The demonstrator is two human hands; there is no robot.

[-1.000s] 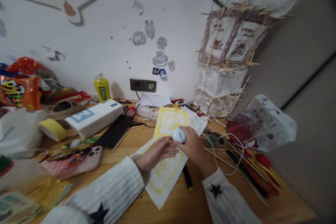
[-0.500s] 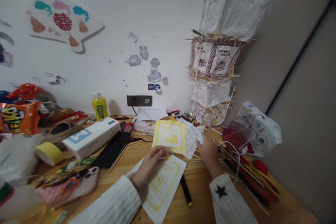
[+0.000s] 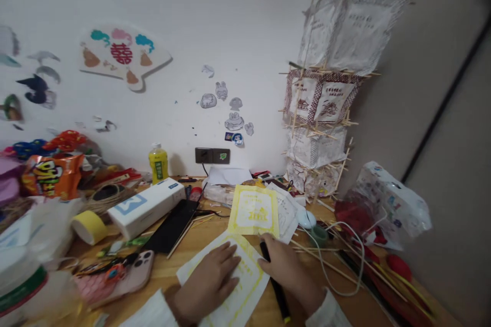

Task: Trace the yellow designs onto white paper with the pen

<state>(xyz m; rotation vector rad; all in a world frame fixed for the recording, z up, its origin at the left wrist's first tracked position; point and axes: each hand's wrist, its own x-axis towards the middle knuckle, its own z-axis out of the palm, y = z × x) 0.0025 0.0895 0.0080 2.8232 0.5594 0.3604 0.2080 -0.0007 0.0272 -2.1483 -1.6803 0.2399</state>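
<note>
Right grip [image 3: 286, 268] is part-closed at the far end of the black marker [image 3: 279, 297], hold unconfirmed, its axis far-left to near-right, right of the yellow-printed sheet [image 3: 247, 296] under the flattened left hand [image 3: 209, 281].

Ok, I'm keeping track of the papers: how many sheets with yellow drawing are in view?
2: the near sheet lies partly under the left hand, and the far sheet lies just beyond it. Any more beneath these would be hidden.

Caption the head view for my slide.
Left hand on a yellow-patterned sheet, right hand at a black pen.
</note>
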